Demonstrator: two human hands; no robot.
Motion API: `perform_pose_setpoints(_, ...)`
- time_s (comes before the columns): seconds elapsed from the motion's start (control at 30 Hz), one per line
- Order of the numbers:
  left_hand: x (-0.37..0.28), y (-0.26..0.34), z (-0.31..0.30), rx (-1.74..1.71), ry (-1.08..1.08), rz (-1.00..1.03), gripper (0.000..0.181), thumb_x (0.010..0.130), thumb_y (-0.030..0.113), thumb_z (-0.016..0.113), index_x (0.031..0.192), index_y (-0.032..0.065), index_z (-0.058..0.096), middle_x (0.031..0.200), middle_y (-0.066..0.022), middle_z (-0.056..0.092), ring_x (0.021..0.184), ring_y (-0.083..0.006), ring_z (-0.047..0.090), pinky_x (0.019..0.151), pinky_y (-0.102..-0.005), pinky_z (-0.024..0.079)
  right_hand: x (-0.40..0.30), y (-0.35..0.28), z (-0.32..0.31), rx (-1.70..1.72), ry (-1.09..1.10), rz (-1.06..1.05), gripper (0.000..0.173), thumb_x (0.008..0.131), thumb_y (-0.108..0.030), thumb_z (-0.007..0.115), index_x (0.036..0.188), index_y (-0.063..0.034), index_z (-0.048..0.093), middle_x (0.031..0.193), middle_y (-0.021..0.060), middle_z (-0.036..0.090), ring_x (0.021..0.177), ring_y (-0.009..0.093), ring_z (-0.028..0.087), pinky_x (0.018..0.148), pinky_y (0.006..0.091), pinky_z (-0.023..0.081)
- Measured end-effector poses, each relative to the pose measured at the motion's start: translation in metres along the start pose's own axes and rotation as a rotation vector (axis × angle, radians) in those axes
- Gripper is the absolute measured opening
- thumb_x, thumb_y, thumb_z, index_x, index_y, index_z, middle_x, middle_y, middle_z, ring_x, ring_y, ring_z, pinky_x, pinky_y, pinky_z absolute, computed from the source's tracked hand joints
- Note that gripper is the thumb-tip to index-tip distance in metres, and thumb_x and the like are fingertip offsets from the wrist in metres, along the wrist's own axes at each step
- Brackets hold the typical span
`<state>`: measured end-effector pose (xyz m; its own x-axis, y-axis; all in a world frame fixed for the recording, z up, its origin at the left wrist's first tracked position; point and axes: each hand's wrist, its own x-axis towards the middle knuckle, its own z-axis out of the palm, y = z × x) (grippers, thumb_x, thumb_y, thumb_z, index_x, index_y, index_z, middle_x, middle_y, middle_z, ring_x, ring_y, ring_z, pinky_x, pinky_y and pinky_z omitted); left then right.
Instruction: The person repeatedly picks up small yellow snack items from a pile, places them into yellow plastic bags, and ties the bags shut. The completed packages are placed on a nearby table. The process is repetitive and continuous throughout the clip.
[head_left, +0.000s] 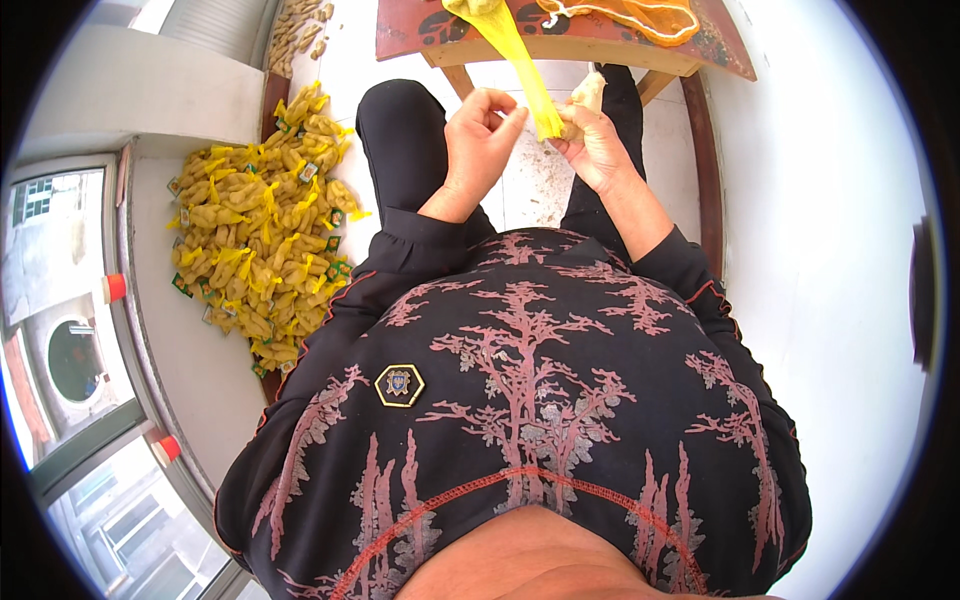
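My right hand (592, 146) grips the gathered lower end of a yellow mesh bag (525, 67). A pale, knobbly root piece (589, 91), apparently ginger, shows just above the same hand. From there the mesh runs up to the table, where its filled end holds tan lumps. Just left of the mesh is my left hand (484, 139), fingers curled and thumb near the index finger; whether anything thin is between them cannot be told. An orange mesh bag (652, 22) with a white cord (559, 11) lies on the table.
A low wooden table (405, 34) stands before my knees. On the floor at left is a large heap of yellow net bags (255, 232) filled with ginger-like roots, many with green tags. Loose roots (300, 30) lie farther up. Walls flank both sides, with a window (75, 300) at left.
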<state>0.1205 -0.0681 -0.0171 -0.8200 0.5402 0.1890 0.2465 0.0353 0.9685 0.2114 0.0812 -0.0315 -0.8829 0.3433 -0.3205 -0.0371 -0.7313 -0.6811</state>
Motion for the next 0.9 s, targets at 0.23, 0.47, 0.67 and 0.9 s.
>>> perform_pose_setpoints(0.23,-0.01,0.016,0.001,0.356,-0.095,0.251,0.023,0.08,0.01,0.079,0.099,0.0016,0.068,0.081,-0.0021,0.059,0.059,-0.0054,0.05,0.054,-0.0214,0.041,-0.003,0.0,0.007,-0.06,-0.014,-0.021,0.021,0.088,-0.013,0.064,0.107,-0.0107,0.054,0.1,0.0046,0.063,0.091,0.016,0.064,0.082,0.0325,0.054)
perform_pose_setpoints(0.47,-0.003,0.007,0.001,0.194,-0.039,0.263,0.009,0.085,0.006,0.072,0.092,0.0021,0.067,0.083,-0.0062,0.061,0.06,-0.0114,0.055,0.054,-0.0244,0.044,0.003,0.0,-0.005,-0.009,0.033,-0.025,0.022,0.088,-0.013,0.067,0.107,-0.0059,0.059,0.1,0.0061,0.065,0.089,0.017,0.064,0.079,0.0325,0.055)
perform_pose_setpoints(0.67,-0.002,0.012,-0.005,-0.017,-0.011,-0.074,0.011,0.087,0.003,0.069,0.097,-0.0009,0.066,0.099,-0.0067,0.066,0.06,-0.0033,0.056,0.055,-0.0194,0.046,0.009,0.003,-0.021,0.066,0.051,-0.016,0.021,0.091,-0.016,0.063,0.111,-0.0108,0.058,0.107,0.0044,0.063,0.099,0.018,0.063,0.085,0.0349,0.053)
perform_pose_setpoints(0.9,-0.002,0.018,0.009,0.29,-0.098,0.271,0.017,0.08,0.001,0.075,0.095,-0.0003,0.066,0.108,-0.0078,0.066,0.062,-0.0049,0.057,0.057,-0.0195,0.047,0.004,0.003,-0.007,0.013,-0.011,-0.012,0.021,0.088,-0.015,0.065,0.107,-0.0071,0.058,0.101,0.0065,0.063,0.094,0.017,0.064,0.082,0.0336,0.054)
